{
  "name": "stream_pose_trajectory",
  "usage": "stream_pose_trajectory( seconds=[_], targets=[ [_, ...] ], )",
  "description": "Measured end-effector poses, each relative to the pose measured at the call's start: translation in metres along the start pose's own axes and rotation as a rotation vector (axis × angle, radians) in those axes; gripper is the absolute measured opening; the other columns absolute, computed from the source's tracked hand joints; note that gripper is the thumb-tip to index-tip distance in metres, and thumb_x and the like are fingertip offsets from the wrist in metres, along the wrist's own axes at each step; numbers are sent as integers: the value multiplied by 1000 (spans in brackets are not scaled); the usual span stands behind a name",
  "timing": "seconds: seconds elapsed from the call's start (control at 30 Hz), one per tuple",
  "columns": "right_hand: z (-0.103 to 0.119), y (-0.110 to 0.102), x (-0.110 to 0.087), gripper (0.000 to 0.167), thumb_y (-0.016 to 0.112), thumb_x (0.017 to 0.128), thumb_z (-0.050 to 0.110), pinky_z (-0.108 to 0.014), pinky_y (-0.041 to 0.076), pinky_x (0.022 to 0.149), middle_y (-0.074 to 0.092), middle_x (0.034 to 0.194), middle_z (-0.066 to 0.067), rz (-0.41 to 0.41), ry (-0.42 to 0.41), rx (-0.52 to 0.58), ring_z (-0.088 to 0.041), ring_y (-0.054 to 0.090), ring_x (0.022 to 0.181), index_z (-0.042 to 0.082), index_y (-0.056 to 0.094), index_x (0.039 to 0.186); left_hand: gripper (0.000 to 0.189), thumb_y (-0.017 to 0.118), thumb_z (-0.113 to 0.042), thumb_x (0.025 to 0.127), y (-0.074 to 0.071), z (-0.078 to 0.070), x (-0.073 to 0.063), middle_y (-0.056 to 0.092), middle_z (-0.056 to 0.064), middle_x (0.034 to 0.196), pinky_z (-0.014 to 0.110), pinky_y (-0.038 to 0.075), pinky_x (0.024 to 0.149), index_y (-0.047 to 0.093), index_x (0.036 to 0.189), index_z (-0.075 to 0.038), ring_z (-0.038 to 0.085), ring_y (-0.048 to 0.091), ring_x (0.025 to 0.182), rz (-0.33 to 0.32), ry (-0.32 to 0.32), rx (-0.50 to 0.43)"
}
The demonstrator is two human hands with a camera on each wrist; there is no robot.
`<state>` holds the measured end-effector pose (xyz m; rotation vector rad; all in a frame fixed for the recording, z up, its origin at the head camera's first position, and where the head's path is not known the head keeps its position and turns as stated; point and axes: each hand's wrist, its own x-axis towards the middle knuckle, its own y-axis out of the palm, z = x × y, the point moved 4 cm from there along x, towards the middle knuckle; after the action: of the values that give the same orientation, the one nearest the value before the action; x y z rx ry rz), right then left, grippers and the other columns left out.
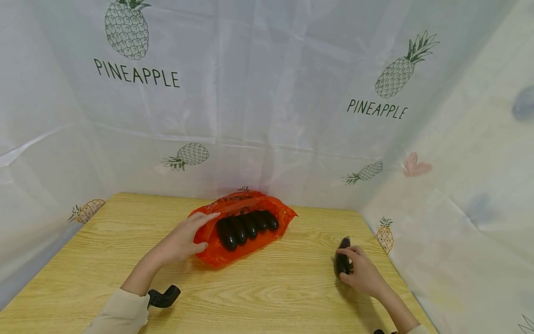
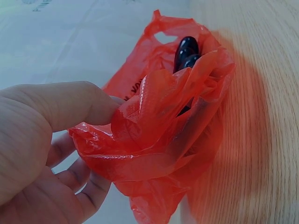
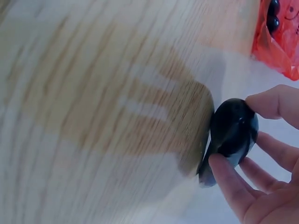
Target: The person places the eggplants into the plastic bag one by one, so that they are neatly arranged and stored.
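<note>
A red plastic bag [image 1: 217, 256] lies on the table with its mouth spread. Several dark, glossy eggplants [image 1: 238, 229] rest side by side in it. At the bag's left edge, my left hand [image 1: 179, 241] holds the thin plastic between thumb and fingers; in the left wrist view the crumpled film [image 2: 154, 140] hides most of the eggplants. Far to the right, my right hand [image 1: 364, 274] grips a single eggplant [image 1: 343, 260] by its sides. The right wrist view shows thumb and fingers around this dark eggplant [image 3: 233, 126], close to the tabletop.
The light wooden table [image 1: 271, 297] ends at a white curtain [image 1: 267, 116] printed with pineapples, behind and along both sides. A black wrist mount [image 1: 164, 297] sticks out from my left sleeve. Bare wood lies between the bag and the single eggplant.
</note>
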<state>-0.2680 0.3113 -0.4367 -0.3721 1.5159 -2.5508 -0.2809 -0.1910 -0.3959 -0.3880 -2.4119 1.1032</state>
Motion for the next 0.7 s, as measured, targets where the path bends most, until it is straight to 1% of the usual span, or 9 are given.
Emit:
stream_pose_trajectory(
  seconds=[0.17,0.27,0.37,0.5,0.7],
  targets=[
    [-1,0,0,70,82,78,0,-31,52,70,51,134,-25,-18,-9,-8,-22,60,92,-2,59,145,78,80,-2,91,1,0,0,54,13,147,51,57,98,46,161,-12,35,57,128,-2,-2,6],
    [-5,1,1,74,80,76,-3,-30,54,71,52,132,-26,-28,-10,-4,-24,62,94,-4,58,146,79,80,-2,91,1,0,0,55,12,146,50,57,97,46,161,-13,34,57,127,-2,-8,7],
    [-9,2,4,74,80,77,-2,-32,54,71,53,131,-26,-29,-9,-8,-25,63,94,-6,56,147,79,80,-2,91,1,-1,0,55,12,145,48,57,95,46,161,-12,33,58,125,-1,-5,11],
    [-14,4,7,69,80,82,1,-37,56,73,57,128,-25,-30,19,-12,-26,65,94,-7,56,146,79,80,-2,91,1,-1,0,55,11,145,47,56,95,46,161,-13,32,58,124,0,-9,12],
    [-17,5,12,62,83,88,6,-35,56,67,66,112,-16,-26,59,15,-22,69,85,-1,60,145,79,80,-2,91,2,0,0,55,10,144,48,56,97,46,161,-13,31,58,123,-4,-5,17]
  ],
)
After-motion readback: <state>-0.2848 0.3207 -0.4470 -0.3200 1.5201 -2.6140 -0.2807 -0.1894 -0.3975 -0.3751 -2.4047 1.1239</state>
